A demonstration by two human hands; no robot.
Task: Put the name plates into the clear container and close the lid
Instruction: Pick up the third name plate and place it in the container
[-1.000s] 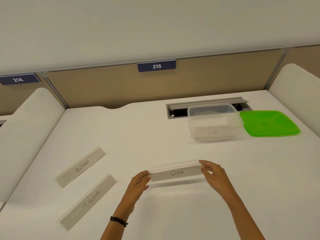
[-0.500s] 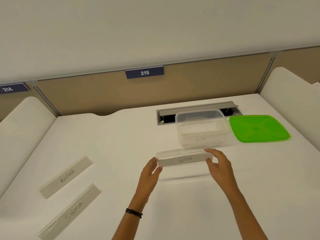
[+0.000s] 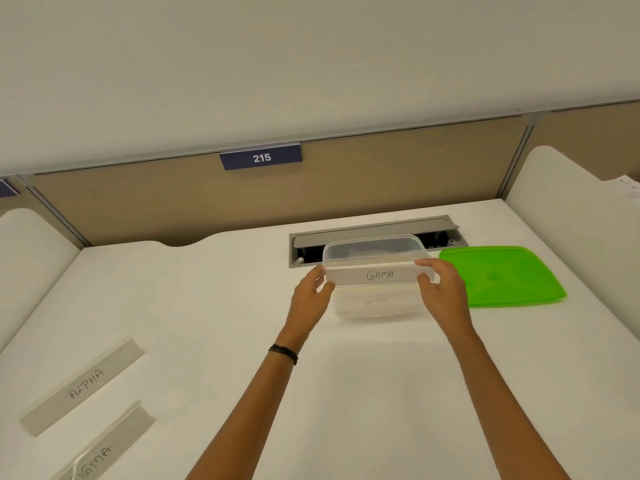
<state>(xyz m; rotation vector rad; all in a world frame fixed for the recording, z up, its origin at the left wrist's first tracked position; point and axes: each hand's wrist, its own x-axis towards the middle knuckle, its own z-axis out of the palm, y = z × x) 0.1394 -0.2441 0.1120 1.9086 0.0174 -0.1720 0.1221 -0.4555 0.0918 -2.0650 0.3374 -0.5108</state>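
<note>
A white name plate marked GAMA (image 3: 379, 276) hangs over the near rim of the clear container (image 3: 375, 304). My left hand (image 3: 313, 294) grips its left end and my right hand (image 3: 441, 289) grips its right end. Some writing shows faintly through the container's front wall, so something may lie inside; I cannot tell what. The green lid (image 3: 502, 275) lies flat on the desk just right of the container. Two more name plates lie at the near left: ALPHA (image 3: 83, 384) and, partly cut off by the frame, SIGMA (image 3: 104, 448).
A grey cable slot (image 3: 374, 230) with its flap raised is sunk into the white desk (image 3: 207, 306) right behind the container. A tan partition with a blue 215 sign (image 3: 260, 156) closes the back. White rounded side dividers (image 3: 571, 216) flank the desk.
Both hands have carried the GAMA plate up and away from the desk's middle to the container's near rim. My view has shifted right, so ALPHA and SIGMA slid toward the lower left.
</note>
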